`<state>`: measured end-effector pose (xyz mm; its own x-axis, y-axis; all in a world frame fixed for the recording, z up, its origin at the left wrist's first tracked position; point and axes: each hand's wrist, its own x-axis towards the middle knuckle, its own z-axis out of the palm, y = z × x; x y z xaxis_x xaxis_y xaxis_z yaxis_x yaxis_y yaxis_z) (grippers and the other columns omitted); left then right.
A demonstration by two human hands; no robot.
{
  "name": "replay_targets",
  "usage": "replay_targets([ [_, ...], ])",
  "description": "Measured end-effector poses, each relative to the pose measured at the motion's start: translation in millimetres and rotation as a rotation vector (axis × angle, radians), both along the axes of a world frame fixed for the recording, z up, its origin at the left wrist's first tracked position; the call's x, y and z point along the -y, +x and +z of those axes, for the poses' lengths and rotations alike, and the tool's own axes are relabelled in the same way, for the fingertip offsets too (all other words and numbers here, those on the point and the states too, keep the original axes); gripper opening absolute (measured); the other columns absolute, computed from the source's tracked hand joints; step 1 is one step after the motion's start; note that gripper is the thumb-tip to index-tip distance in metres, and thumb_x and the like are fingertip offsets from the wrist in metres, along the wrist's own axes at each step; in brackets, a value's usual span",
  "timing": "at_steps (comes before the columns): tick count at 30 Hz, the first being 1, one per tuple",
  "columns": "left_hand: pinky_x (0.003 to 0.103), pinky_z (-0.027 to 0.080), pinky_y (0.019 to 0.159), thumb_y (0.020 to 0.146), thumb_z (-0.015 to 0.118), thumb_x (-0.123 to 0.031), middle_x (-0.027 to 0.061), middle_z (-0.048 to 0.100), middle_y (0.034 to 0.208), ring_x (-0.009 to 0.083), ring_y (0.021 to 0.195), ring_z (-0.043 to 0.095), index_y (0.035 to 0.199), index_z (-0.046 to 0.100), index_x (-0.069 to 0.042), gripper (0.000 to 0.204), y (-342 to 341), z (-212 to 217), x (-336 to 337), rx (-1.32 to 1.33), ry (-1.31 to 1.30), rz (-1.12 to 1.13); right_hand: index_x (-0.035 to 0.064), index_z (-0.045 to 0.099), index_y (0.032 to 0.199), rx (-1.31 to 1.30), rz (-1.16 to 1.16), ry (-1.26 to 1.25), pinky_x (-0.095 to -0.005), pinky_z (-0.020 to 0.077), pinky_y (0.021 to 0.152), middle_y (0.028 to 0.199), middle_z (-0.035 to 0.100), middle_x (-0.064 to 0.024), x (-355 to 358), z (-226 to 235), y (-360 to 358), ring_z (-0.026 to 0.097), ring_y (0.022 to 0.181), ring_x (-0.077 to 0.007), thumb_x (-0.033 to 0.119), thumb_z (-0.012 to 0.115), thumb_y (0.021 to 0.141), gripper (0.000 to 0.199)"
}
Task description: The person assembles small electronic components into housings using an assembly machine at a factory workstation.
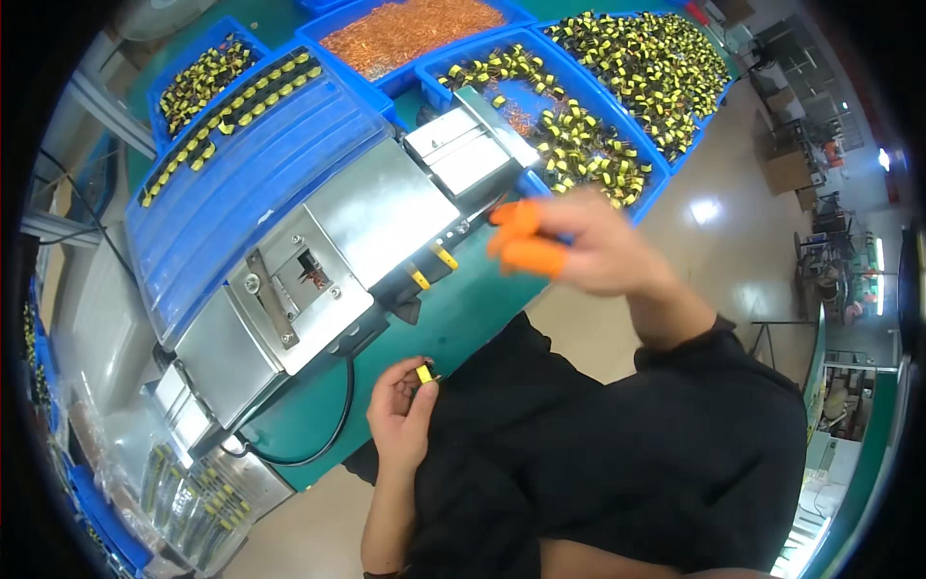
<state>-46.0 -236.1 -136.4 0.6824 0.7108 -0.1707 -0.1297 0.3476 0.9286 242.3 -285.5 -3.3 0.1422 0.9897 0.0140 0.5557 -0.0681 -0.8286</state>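
My left hand point(403, 410) is held close to my body above the green table edge and pinches a small yellow and black coil part point(424, 372) between thumb and fingers. My right hand point(579, 246) is raised and blurred, with orange finger cots point(519, 241) on two fingertips. It hovers near the front corner of a blue bin point(579, 135) of yellow and black coil parts. I cannot tell whether it holds anything.
A silver metal machine point(309, 280) sits on the green table point(453, 328), with a black cable point(338, 425) looping off its front. Blue bins at the back hold copper wire scraps point(410, 34) and more coil parts point(646, 63). A ribbed blue tray point(241, 145) carries rows of parts.
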Motion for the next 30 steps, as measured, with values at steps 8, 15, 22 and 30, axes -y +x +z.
replay_targets([
  [8, 0.031, 0.05, 0.086, 0.092, 0.056, -0.002, 0.0141, 0.058, 0.113, 0.017, 0.092, 0.06, 0.124, 0.051, 0.003, 0.033, -5, -10, -17, 0.077, -0.174, -0.026, 0.0006, 0.061, 0.114, -0.755, -0.393, -0.358, -0.0218, 0.0488, 0.047, 0.094, 0.069, -0.0086, -5, -92, -32, 0.062, 0.065, -0.0106, 0.032, 0.053, 0.1, 0.035],
  [15, 0.03, 0.05, 0.087, 0.091, 0.057, 0.002, 0.014, 0.06, 0.113, 0.0167, 0.094, 0.061, 0.122, 0.052, 0.004, 0.032, -6, -11, -14, 0.081, -0.154, -0.002, 0.0026, 0.065, 0.097, -0.716, -0.358, -0.343, -0.0208, 0.0435, 0.048, 0.079, 0.067, -0.0054, -10, -95, -51, 0.057, 0.063, -0.0074, 0.026, 0.058, 0.097, 0.024],
  [22, 0.03, 0.051, 0.087, 0.091, 0.058, 0.001, 0.0142, 0.061, 0.112, 0.017, 0.095, 0.06, 0.122, 0.052, 0.004, 0.032, -12, -13, -10, 0.143, -0.154, 0.038, 0.0043, 0.066, 0.089, -0.604, -0.145, -0.453, -0.0228, 0.0426, 0.053, 0.072, 0.065, 0.0004, 49, -98, -45, 0.055, 0.06, -0.005, 0.025, 0.062, 0.094, 0.021],
  [30, 0.029, 0.05, 0.085, 0.092, 0.059, -0.003, 0.0137, 0.059, 0.113, 0.0163, 0.093, 0.06, 0.122, 0.052, 0.003, 0.032, -6, -10, -5, 0.081, -0.04, 0.022, 0.0059, 0.067, 0.097, 0.133, 0.047, -0.382, -0.0321, 0.0453, 0.053, 0.069, 0.065, -0.0086, 42, -90, -14, 0.06, 0.058, -0.0203, 0.023, 0.068, 0.09, 0.018],
])
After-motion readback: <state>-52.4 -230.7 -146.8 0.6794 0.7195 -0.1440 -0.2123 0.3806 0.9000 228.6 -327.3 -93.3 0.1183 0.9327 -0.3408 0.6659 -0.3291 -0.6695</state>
